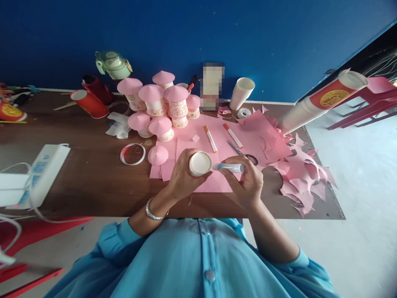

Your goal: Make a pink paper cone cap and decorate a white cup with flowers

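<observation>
My left hand [182, 176] is wrapped round a white paper cup [200, 164], its round white face turned up toward me. In my right hand [245, 180] is a glue stick [230, 167], held sideways with its tip close to the cup's side. Both hands are over pink paper sheets [217, 182]. Behind my left hand stands a group of decorated cups with pink cone tops [151, 94]. A single pink cone [158, 155] lies just left of that hand. Scissors [243, 152] and two markers [232, 135] rest on the paper beyond my right hand.
A tape roll [132, 154] and a power strip [43, 174] are on the left. Pink scraps [300, 182] cover the table's right end, beside a long leaning cup stack [304, 111]. White cups [242, 93], red cups [89, 104] and a lidded bottle [113, 65] stand near the blue wall.
</observation>
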Action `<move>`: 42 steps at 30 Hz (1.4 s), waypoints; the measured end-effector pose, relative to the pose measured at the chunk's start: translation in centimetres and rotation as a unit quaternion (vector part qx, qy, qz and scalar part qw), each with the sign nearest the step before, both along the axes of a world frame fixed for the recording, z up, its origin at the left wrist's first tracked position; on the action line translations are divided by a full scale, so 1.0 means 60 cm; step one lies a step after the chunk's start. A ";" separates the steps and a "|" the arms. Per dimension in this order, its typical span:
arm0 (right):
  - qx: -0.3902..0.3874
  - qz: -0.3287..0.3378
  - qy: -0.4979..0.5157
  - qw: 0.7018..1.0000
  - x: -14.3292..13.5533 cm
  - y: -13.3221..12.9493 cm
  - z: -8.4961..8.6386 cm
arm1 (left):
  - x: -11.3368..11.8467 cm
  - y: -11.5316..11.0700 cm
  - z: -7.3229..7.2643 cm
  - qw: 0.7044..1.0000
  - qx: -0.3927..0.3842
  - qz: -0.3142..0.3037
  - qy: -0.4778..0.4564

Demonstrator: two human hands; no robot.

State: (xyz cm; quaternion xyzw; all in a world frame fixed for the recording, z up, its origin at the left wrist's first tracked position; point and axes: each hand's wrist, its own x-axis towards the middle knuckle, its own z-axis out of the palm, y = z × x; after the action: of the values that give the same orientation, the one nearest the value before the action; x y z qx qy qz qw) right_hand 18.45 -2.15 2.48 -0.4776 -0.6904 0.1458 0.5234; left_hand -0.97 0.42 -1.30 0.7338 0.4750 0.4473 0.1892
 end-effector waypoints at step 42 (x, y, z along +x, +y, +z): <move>-0.023 0.064 -0.015 0.998 0.006 0.048 0.065 | -0.018 0.003 0.005 0.991 0.012 -0.125 -0.042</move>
State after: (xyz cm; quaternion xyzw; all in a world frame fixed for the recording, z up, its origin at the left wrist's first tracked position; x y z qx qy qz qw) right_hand 18.79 0.73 6.40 -0.4466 -0.7239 0.1879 0.4911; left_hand -2.05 0.62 -1.00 0.7700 0.3661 0.4565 0.2544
